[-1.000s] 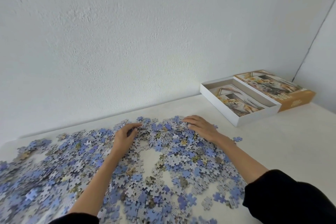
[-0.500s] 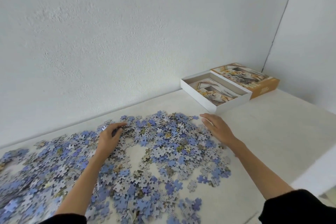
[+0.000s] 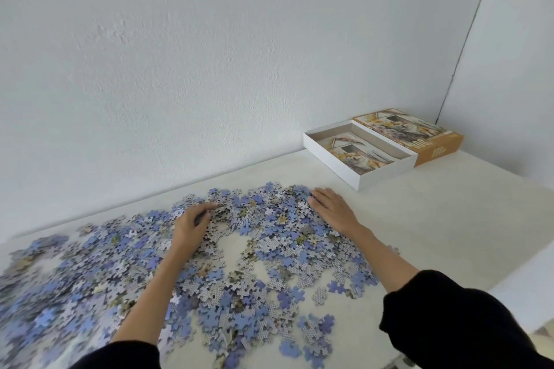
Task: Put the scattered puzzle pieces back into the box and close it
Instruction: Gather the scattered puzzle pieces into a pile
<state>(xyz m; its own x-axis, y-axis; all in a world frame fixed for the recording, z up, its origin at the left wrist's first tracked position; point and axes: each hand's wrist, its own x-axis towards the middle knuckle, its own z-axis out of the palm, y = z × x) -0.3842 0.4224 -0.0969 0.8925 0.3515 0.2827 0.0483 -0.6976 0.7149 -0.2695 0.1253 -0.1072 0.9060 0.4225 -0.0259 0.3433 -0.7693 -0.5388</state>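
Observation:
A wide spread of blue and grey puzzle pieces (image 3: pixel 168 266) covers the white table from the left edge to past the middle. My left hand (image 3: pixel 192 223) lies on the pile near its far edge, fingers loosely bent over the pieces. My right hand (image 3: pixel 332 210) rests flat at the pile's far right edge, fingers straight and together. The open white box (image 3: pixel 386 174) stands at the back right, a printed picture sheet inside it. Its orange-sided lid (image 3: pixel 431 144) lies picture side up just behind the box, touching it.
The white table (image 3: pixel 434 219) meets a white wall at the back and a corner at the right. Its right edge drops off near my right sleeve (image 3: pixel 449 323). Bare tabletop lies between the pile and the box.
The view has turned left and back, so the box sits further right again. My right hand slid to the pile's far right edge; my left hand stayed on the pile.

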